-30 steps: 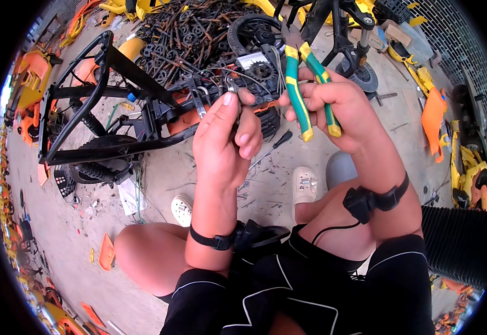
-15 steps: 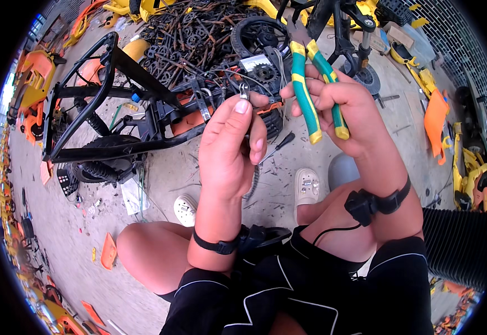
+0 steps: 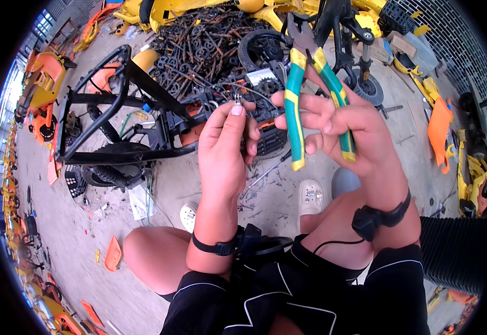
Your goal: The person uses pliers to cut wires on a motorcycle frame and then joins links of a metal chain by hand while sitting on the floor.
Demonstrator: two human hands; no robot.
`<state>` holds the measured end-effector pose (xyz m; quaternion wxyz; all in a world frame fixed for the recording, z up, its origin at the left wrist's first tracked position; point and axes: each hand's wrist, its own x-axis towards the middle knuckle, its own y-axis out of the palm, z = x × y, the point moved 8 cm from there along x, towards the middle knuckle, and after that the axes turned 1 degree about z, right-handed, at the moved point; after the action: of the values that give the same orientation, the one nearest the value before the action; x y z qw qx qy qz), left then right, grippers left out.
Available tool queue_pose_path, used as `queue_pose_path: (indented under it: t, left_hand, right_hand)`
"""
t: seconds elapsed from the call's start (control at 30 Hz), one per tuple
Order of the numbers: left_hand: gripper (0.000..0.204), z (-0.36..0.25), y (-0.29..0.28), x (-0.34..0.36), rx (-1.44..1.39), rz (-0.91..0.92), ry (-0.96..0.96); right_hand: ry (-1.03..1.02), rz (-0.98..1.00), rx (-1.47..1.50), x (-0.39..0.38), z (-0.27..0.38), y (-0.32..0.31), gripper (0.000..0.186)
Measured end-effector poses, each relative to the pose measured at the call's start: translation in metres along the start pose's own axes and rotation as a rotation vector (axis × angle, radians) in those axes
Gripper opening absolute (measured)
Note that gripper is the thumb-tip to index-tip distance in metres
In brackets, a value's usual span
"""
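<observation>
My right hand (image 3: 360, 125) holds a pair of combination pliers (image 3: 294, 100) with green and yellow handles, jaws pointing away from me. Its fingers reach between the handles, which stand spread apart. Beside it, my left hand (image 3: 221, 148) is closed in a pinch, thumb uppermost. A small silver metal piece (image 3: 238, 98) sticks up from that pinch; its lower part is hidden by the fingers, and I cannot make out its kind. The plier jaws and the metal piece are apart.
Ahead on the left lies a black tubular vehicle frame (image 3: 159, 157) with a wheel. Beyond are a heap of rusty metal parts (image 3: 198, 53) and a spoked wheel (image 3: 264, 49). A screwdriver (image 3: 271, 169) lies on the floor. Orange panels (image 3: 437, 134) and a black ribbed object (image 3: 455, 251) stand right.
The plier handles have spread wider, and the pliers appear larger and lower at the handle ends. My left hand keeps its pinch on the metal piece. The view has shifted slightly.
</observation>
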<state>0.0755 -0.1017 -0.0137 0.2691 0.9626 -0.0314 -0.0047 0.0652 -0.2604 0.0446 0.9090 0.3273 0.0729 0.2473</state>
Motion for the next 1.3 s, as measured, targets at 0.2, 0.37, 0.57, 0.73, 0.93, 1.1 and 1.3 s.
queue_pose_path:
  t: [0.2,0.37,0.57,0.73,0.93,1.1,1.3]
  left_hand:
    - [0.022,-0.027,0.028,0.011,0.133,0.104,0.013]
    - [0.02,-0.048,0.045,0.01,0.268,0.196,0.003]
    - [0.021,-0.086,0.023,-0.005,0.232,0.085,-0.043]
    - [0.021,-0.093,0.002,-0.013,0.216,0.049,0.068]
    - [0.021,-0.079,-0.007,-0.008,0.195,0.067,0.17]
    - [0.018,-0.074,-0.018,-0.004,0.148,0.09,0.121]
    - [0.017,-0.079,-0.028,0.007,0.141,0.085,0.172]
  right_hand:
    - [-0.146,0.165,0.146,-0.009,0.021,0.013,0.093]
    - [-0.137,0.254,0.236,-0.012,0.028,0.014,0.093]
    - [-0.052,0.092,-0.068,-0.009,0.021,0.022,0.094]
    - [-0.071,-0.01,-0.646,-0.007,-0.007,0.026,0.091]
    - [-0.313,-0.056,-1.287,-0.002,-0.01,0.039,0.088]
    - [-0.346,-0.07,-1.426,0.006,-0.02,0.037,0.091]
    - [-0.397,-0.082,-1.475,0.026,-0.032,0.037,0.092]
